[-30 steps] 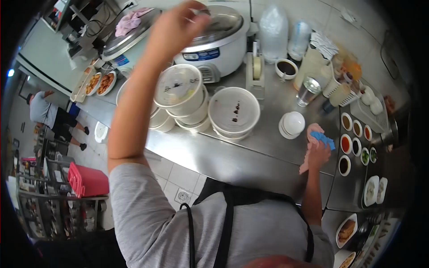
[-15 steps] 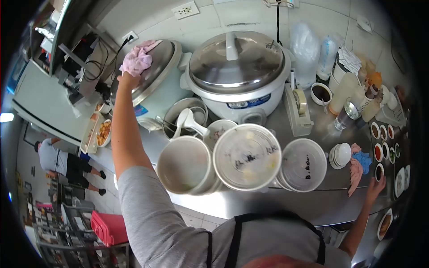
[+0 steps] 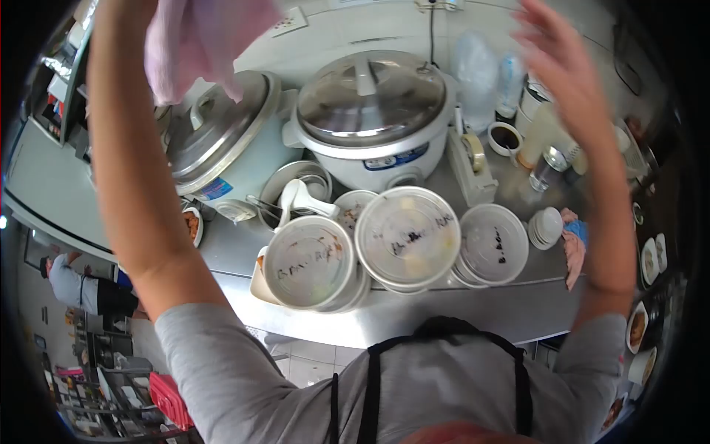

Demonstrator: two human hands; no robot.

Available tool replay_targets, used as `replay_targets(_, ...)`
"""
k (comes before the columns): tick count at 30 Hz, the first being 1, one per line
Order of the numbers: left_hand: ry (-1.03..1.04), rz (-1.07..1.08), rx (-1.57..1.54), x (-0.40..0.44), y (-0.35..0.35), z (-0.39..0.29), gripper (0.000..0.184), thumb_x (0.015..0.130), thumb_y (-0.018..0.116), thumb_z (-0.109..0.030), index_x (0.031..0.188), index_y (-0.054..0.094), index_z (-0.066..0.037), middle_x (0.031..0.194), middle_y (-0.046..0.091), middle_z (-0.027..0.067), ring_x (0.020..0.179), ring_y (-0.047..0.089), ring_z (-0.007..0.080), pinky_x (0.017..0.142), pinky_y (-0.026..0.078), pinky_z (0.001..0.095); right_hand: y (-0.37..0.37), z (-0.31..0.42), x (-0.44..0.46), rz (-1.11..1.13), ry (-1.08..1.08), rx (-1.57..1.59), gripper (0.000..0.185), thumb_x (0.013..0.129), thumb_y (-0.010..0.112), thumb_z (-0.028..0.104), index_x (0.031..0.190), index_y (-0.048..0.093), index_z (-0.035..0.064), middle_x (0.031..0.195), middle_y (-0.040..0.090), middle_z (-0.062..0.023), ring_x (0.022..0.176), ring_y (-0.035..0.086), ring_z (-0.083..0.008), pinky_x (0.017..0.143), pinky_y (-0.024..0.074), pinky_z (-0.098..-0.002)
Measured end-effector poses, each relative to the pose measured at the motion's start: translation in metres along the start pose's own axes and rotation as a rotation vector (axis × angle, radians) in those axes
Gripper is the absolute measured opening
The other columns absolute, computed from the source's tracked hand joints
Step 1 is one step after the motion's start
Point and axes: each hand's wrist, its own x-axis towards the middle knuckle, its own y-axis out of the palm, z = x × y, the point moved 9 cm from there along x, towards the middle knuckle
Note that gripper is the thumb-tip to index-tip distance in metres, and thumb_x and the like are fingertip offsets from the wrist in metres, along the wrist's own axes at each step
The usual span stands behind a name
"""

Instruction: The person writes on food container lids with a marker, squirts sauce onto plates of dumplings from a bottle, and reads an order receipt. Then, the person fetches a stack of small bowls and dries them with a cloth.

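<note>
A pink cloth (image 3: pixel 200 44) hangs in the air at the top left, above the left rice cooker (image 3: pixel 237 159). It hangs beside my raised left forearm (image 3: pixel 133 148), and the hand gripping it is cut off by the top edge. High at the right, my right hand (image 3: pixel 558 63) is lifted with its fingers apart, smeared by motion and holding nothing. It passes in front of the wall and above the bottles. Between my arms stands a white rice cooker (image 3: pixel 370 159) with a shiny metal lid (image 3: pixel 370 103).
Lidded tubs with handwriting, such as the middle tub (image 3: pixel 407 237), line the counter's front. Behind them lie white ladles (image 3: pixel 299 200). To the right are a tape dispenser (image 3: pixel 473 170), a bowl of dark liquid (image 3: pixel 505 138) and stacked small bowls (image 3: pixel 546 226). Another person (image 3: pixel 78 285) stands far left.
My left hand has lifted the pink cloth off the left cooker's lid. My right hand has risen from the sauce dishes to the upper right. The left tub now shows a written lid.
</note>
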Motion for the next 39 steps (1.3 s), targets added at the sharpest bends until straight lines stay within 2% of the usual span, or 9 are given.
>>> replay_targets(6, 0.111, 0.026, -0.631, -0.071, -0.03, -0.177, 0.021, 0.08, 0.045, -0.019, 0.088, 0.054, -0.002, 0.084, 0.056, 0.009, 0.079, 0.052, 0.0162, 0.068, 0.042, 0.028, -0.023, 0.104, -0.012, -0.722, -0.339, 0.13, 0.049, 0.08, 0.051, 0.026, 0.11, 0.042, -0.0116, 0.097, 0.055, -0.0199, 0.092, 0.051, -0.0213, 0.082, 0.0388, -0.0244)
replay_targets(11, -0.047, 0.144, -1.236, -0.172, -0.001, -0.299, 0.023, 0.08, 0.046, -0.02, 0.092, 0.054, -0.002, 0.086, 0.056, 0.0067, 0.079, 0.051, 0.0154, 0.068, 0.041, 0.0271, -0.094, 0.074, -0.082, -0.402, 0.022, 0.534, 0.042, 0.079, 0.049, 0.026, 0.11, 0.045, -0.0021, 0.099, 0.054, -0.016, 0.089, 0.053, -0.02, 0.081, 0.0408, -0.0264)
replay_targets(12, -0.092, 0.168, -1.343, -0.185, 0.009, -0.325, 0.023, 0.08, 0.046, -0.021, 0.093, 0.054, -0.002, 0.086, 0.056, 0.0062, 0.079, 0.051, 0.0152, 0.068, 0.04, 0.0269, -0.102, 0.081, -0.128, -0.487, 0.087, -0.098, 0.039, 0.078, 0.049, 0.023, 0.109, 0.045, -0.0006, 0.101, 0.053, -0.0145, 0.09, 0.052, -0.0198, 0.081, 0.0407, -0.0281)
replay_targets(14, -0.197, 0.213, -1.539, -0.198, 0.038, -0.382, 0.024, 0.08, 0.046, -0.021, 0.094, 0.054, -0.003, 0.087, 0.055, 0.0053, 0.079, 0.05, 0.0149, 0.068, 0.04, 0.0265, -0.132, 0.059, -0.183, -0.619, 0.163, -0.172, 0.037, 0.076, 0.048, 0.02, 0.107, 0.044, -0.0004, 0.098, 0.053, -0.0137, 0.086, 0.054, -0.0198, 0.076, 0.0431, -0.0294)
replay_targets(17, -0.402, 0.373, -1.667, -0.223, 0.111, -0.469, 0.026, 0.081, 0.047, -0.022, 0.096, 0.053, -0.003, 0.088, 0.055, 0.0039, 0.079, 0.05, 0.0144, 0.068, 0.04, 0.026, -0.194, -0.017, -0.227, -0.5, 0.327, 0.549, 0.033, 0.075, 0.052, 0.018, 0.101, 0.047, -0.001, 0.089, 0.056, -0.0127, 0.075, 0.057, -0.0192, 0.068, 0.0465, -0.0267)
replay_targets(21, -0.606, 1.0, -1.336, -0.361, 0.272, -0.54, 0.032, 0.082, 0.046, -0.029, 0.1, 0.053, -0.003, 0.093, 0.053, 0.0027, 0.084, 0.047, 0.0136, 0.073, 0.037, 0.0252, -0.215, -0.142, -0.297, -0.1, 0.693, -0.173, 0.024, 0.068, 0.062, 0.021, 0.083, 0.055, 0.0033, 0.078, 0.059, -0.0067, 0.071, 0.056, -0.0144, 0.064, 0.0449, -0.0261)
replay_targets(30, -0.881, 0.84, -1.08, -0.512, 0.349, -0.515, 0.037, 0.083, 0.042, -0.024, 0.109, 0.049, 0.0, 0.102, 0.055, 0.0167, 0.095, 0.052, 0.0211, 0.082, 0.038, 0.0285, -0.071, -0.214, -0.334, 0.281, 0.116, -0.705, 0.04, 0.058, 0.064, 0.018, 0.093, 0.051, 0.0033, 0.095, 0.051, -0.0094, 0.099, 0.045, -0.0241, 0.084, 0.0345, -0.0392)
replay_targets(37, -0.565, 0.68, -0.603, -0.488, 0.326, -0.543, 0.018, 0.076, 0.053, -0.014, 0.089, 0.056, -0.002, 0.077, 0.055, 0.0118, 0.072, 0.051, 0.0195, 0.063, 0.042, 0.0281, -0.095, -0.214, -0.367, 0.466, -0.009, -0.372, 0.031, 0.061, 0.059, 0.009, 0.092, 0.055, 0.0076, 0.093, 0.054, -0.0088, 0.092, 0.049, -0.0207, 0.083, 0.0351, -0.0324)
replay_targets(39, -0.481, 0.586, -0.537, -0.476, 0.317, -0.545, 0.014, 0.075, 0.055, -0.013, 0.084, 0.055, -0.002, 0.071, 0.052, 0.0118, 0.065, 0.049, 0.0209, 0.059, 0.041, 0.0285, -0.125, -0.236, -0.366, 0.494, 0.396, -0.042, 0.029, 0.064, 0.058, 0.008, 0.093, 0.056, 0.0077, 0.094, 0.055, -0.0085, 0.089, 0.051, -0.021, 0.08, 0.0378, -0.0308)
